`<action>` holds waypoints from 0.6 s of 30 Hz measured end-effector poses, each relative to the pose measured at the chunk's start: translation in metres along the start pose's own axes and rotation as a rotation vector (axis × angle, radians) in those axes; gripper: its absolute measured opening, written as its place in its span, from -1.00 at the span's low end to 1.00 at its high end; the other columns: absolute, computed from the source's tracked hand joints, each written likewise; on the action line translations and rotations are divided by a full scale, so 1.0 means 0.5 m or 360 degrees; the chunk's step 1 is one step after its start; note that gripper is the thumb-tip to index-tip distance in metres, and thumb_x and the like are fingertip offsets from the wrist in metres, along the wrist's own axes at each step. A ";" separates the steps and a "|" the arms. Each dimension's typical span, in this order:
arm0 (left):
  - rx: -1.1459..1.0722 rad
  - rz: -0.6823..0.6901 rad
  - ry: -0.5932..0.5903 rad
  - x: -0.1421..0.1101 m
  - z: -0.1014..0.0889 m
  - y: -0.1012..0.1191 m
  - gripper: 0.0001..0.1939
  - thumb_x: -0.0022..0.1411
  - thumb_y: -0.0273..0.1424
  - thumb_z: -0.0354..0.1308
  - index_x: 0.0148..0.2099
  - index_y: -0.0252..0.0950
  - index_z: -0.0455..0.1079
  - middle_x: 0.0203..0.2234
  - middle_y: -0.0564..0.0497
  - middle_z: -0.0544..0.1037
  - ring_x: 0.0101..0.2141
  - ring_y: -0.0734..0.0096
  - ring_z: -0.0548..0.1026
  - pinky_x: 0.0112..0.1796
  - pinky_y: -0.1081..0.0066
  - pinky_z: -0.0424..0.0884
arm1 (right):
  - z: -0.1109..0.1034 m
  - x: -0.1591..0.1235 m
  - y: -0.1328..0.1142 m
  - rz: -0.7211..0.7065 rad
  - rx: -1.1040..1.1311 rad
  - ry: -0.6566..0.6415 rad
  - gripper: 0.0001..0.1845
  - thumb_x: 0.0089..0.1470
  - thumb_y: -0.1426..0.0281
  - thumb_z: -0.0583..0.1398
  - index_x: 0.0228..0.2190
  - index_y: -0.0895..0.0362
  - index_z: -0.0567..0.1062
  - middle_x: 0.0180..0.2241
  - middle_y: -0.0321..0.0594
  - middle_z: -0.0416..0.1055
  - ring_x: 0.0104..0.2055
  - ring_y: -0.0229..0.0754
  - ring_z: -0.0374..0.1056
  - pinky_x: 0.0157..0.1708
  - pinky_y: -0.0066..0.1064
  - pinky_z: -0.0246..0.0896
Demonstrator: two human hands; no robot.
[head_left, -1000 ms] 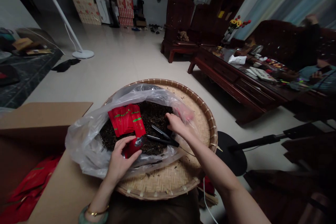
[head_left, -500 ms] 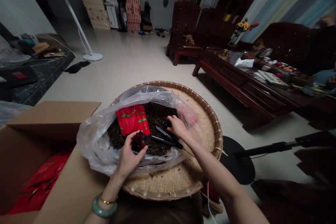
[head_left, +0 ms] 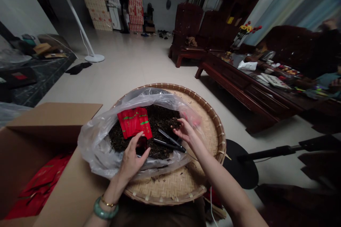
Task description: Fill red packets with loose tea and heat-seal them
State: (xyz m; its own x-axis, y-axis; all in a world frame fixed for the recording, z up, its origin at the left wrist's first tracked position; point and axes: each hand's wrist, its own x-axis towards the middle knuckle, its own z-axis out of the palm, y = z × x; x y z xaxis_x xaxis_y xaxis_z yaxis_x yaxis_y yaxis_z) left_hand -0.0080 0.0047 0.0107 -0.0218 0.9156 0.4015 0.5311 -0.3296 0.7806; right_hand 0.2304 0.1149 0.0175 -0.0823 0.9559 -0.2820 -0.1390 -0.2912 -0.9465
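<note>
My left hand (head_left: pixel 134 154) curves its thumb and fingers round a small dark red packet (head_left: pixel 141 145), gripping it by the edges. Over the dark, dry tea leaves (head_left: pixel 160 113), my right hand (head_left: pixel 184 130) hovers with its fingers curled and apart; whether a few leaves cling to the fingertips I cannot tell. A clear plastic bag (head_left: pixel 93 149), mouth wide, holds the leaves. On them lie a fanned stack of red packets (head_left: pixel 134 122) with green bands and a black hair straightener (head_left: pixel 170 142), its arms spread, between my hands.
The bag rests on a round woven bamboo tray (head_left: pixel 170 184). At left stands a cardboard box (head_left: pixel 71 181) with red packets (head_left: pixel 39 184) inside. A black stand base (head_left: pixel 239 163) is right of the tray. Beyond are a low wooden table (head_left: pixel 250 88), a white fan (head_left: pixel 94 57) and a person at far right.
My right hand has lifted slightly from the tea leaves and its fingers have spread. My left hand stays at the same spot with the packet, its fingers a little straighter.
</note>
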 end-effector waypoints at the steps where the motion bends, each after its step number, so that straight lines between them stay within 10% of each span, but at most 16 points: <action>1: 0.0040 0.0064 -0.0054 0.002 -0.003 0.001 -0.52 0.21 -0.29 0.10 0.16 -0.24 0.16 -0.02 -0.15 0.39 -0.06 0.25 0.43 -0.06 0.25 0.45 | -0.001 -0.002 0.001 0.0020 0.0096 -0.0009 -0.78 -0.04 0.22 0.13 -0.33 0.07 0.32 -0.44 -0.33 0.35 -0.44 -0.27 0.36 -0.41 -0.39 0.38; 11: 0.0360 0.0445 -0.0172 0.020 -0.021 -0.006 -0.68 0.31 -0.34 0.00 0.09 -0.16 0.34 -0.04 -0.10 0.43 -0.05 0.25 0.41 -0.02 0.22 0.40 | 0.008 -0.005 0.009 0.0377 0.0910 -0.0089 -0.81 -0.10 0.49 0.24 -0.37 0.13 0.36 -0.43 -0.29 0.41 -0.41 -0.30 0.39 -0.49 -0.55 0.36; 18: 0.0510 0.0744 -0.0203 0.033 -0.031 -0.024 -0.59 0.31 -0.52 -0.12 0.12 -0.07 0.31 -0.10 -0.04 0.49 -0.16 0.36 0.47 -0.12 0.36 0.44 | 0.021 -0.028 -0.021 0.0384 0.1141 -0.0179 -0.86 -0.04 0.38 0.19 -0.38 0.16 0.37 -0.38 -0.23 0.47 -0.22 -0.13 0.45 -0.22 -0.31 0.45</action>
State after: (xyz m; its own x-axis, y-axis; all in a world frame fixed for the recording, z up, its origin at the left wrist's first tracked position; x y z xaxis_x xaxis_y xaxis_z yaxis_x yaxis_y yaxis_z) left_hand -0.0279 0.0201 0.0154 0.3684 0.7165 0.5924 0.6903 -0.6376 0.3420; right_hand 0.2226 0.1040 0.0330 -0.2862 0.8641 -0.4141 -0.7078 -0.4819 -0.5164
